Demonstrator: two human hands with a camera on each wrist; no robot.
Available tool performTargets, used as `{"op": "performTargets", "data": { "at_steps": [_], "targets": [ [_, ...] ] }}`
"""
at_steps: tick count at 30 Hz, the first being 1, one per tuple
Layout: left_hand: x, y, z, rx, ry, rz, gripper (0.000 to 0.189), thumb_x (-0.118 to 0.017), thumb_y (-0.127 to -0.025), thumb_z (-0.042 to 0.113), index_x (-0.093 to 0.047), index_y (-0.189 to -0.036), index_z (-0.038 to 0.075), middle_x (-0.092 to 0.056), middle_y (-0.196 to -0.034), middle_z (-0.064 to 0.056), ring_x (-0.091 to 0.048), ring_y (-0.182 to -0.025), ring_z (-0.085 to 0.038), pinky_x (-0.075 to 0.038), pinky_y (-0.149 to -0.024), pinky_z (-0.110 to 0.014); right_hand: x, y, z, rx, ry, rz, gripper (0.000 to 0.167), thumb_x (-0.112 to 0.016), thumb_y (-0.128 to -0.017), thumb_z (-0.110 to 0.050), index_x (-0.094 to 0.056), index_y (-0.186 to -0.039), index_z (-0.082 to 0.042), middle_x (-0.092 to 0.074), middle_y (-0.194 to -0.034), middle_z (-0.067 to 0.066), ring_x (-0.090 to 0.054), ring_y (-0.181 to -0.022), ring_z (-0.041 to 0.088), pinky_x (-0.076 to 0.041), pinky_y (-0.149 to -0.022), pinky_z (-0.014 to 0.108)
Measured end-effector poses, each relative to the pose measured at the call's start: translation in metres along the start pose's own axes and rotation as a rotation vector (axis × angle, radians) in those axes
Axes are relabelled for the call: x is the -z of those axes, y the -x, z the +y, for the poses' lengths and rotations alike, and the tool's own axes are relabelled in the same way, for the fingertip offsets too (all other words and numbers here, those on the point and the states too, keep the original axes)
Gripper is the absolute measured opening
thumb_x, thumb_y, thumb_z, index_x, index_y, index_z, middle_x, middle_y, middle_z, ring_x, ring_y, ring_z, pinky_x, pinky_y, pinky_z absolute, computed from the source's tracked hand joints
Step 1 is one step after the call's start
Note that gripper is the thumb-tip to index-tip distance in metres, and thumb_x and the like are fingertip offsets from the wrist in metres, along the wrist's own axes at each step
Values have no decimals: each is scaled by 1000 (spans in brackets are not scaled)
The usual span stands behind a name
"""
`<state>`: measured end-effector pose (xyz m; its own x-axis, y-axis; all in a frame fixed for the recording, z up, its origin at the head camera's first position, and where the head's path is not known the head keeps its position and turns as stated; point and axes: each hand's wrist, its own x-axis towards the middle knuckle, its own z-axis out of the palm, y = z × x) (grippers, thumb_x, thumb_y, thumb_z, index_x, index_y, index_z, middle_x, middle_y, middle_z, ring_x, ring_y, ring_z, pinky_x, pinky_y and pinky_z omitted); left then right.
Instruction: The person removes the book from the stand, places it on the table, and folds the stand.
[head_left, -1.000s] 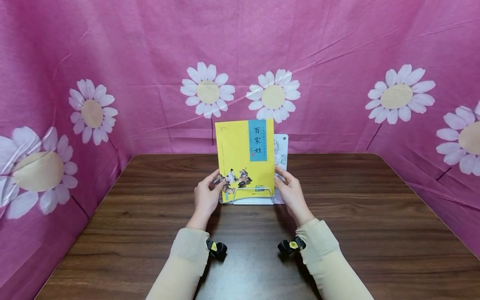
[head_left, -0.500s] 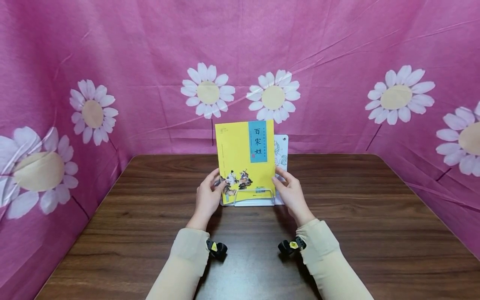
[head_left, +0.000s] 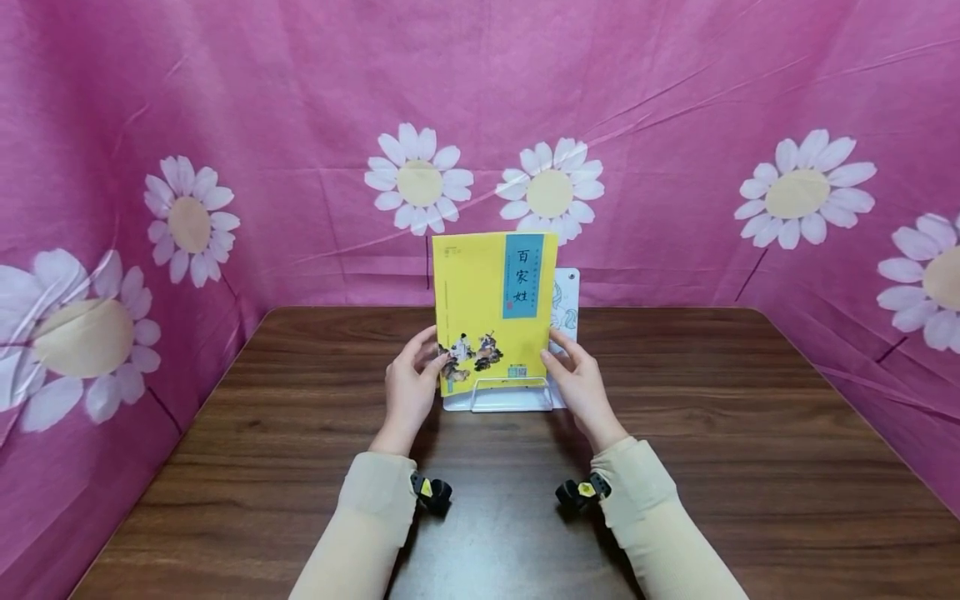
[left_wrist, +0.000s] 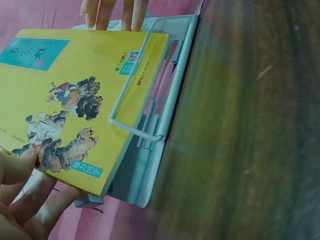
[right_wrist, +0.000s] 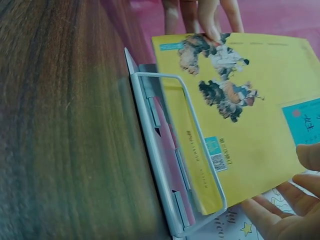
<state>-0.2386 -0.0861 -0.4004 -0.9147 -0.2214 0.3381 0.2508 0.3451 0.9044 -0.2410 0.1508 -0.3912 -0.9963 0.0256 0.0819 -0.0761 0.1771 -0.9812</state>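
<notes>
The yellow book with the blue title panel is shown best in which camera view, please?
The head view: all of the yellow book with the blue title panel fits the frame, though white wire crosses its foot and thumbs overlap its edges. Both wrist views show its lower cover closer, but cut off part of its top.

You held the closed yellow book point(head_left: 480, 304), blue-labelled and illustrated, slightly tilted, its lower edge behind the front wire of the white stand point(head_left: 512, 401).
</notes>
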Motion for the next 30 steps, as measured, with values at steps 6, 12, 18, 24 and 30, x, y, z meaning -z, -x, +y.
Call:
{"op": "performTargets", "data": {
  "at_steps": [6,12,18,24,30],
  "targets": [
    [1,-2,2,-43,4,17,42,-71,-88,0,-65,-129,9,-75,-106,-17,-72,-91,-31,-58,-79,-43,-2,-3,2,15,-13,-33,55,-54,-101,-10,-36,-152,-3,-34,-159,13,-42,-138,34,-39,-111,46],
    [7,-1,8,-129,45,48,42,-70,-88,-2,-65,-128,7,-74,-107,-18,-71,-101,-30,-59,-79,-40,-2,-3,1,18,-15,-59,57,-53,-101,-11,-32,-154,-3,-33,-159,17,-40,-140,35,-37,-114,49],
    [11,0,21,-226,167,34,43,-68,-88,-6,-63,-130,2,-72,-108,-24,-71,-97,-33,-60,-62,-30,1,0,-5,55,0,-16,54,-51,-103,-11,-34,-153,-2,-42,-153,21,-44,-136,33,-39,-113,41],
    [13,2,27,-203,189,21,44,-68,-88,-6,-63,-131,3,-72,-109,-24,-71,-98,-35,-59,-64,-24,6,4,-14,71,23,97,45,-52,-103,-14,-46,-147,-4,-56,-139,22,-57,-109,11,-47,-89,13],
    [13,3,29,-182,197,-10,46,-69,-88,-4,-63,-132,4,-72,-108,-24,-72,-94,-37,-61,-67,-37,13,7,-22,127,-7,154,42,-57,-100,-9,-53,-140,2,-61,-125,30,-58,-85,-9,-50,-78,7]
  ]
}}
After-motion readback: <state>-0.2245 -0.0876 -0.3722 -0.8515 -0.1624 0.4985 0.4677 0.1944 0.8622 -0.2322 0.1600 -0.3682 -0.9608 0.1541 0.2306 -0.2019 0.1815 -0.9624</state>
